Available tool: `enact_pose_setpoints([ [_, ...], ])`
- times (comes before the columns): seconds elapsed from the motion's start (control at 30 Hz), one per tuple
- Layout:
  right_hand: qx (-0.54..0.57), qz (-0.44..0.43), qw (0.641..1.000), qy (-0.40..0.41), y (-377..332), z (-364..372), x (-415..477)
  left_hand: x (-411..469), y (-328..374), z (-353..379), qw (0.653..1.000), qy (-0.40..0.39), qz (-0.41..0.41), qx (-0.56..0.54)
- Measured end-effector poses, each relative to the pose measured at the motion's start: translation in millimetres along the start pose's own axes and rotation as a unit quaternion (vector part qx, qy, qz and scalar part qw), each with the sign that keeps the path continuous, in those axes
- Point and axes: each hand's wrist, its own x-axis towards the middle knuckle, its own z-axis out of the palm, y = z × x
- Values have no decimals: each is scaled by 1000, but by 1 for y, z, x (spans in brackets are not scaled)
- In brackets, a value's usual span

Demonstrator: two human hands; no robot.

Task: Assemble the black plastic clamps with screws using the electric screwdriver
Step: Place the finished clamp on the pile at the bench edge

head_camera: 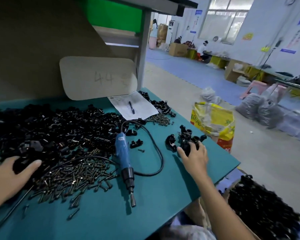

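One wide-angle view, worn on the person's head, looks forward and down onto the teal-covered counter point(163, 196) from close above its near edge. It is turned a little rightward, so the grey workshop floor point(189, 104) fills the upper right. The left hand point(9, 175) and the right hand point(194, 156) enter from the bottom, each gripping black plastic clamps point(59, 129).

One electric screwdriver point(124, 153), one pen point(131, 107), one paper sheet point(140, 103), one left hand point(5, 177) and one right hand point(195, 157) are shown; screws point(73, 175) and clamps point(55, 129) are heaped beyond counting.
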Motion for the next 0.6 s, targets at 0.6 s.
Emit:
enact_pose_setpoints([
  [0.6, -87, -303, 929, -194, -159, 59, 15, -53, 41, -81, 981, -69, 66, 170],
])
